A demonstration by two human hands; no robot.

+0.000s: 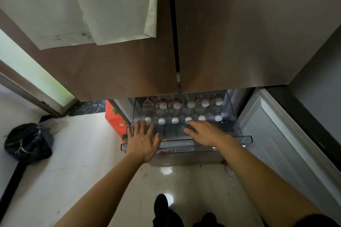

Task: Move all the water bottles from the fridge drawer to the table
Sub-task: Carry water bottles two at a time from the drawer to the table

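Note:
A clear plastic fridge drawer is pulled out below two closed brown fridge doors. Inside it stand several water bottles in two rows, with white caps and red labels. My left hand hovers with fingers spread over the drawer's front left corner, near the leftmost front bottle. My right hand reaches over the drawer's front edge, fingers apart, with its fingertips close to a front-row bottle. Neither hand holds anything. The table is out of view.
An open lower fridge door stands to the right of the drawer. An orange box sits left of the fridge. A black rubbish bag lies on the pale floor at left. My feet are below the drawer.

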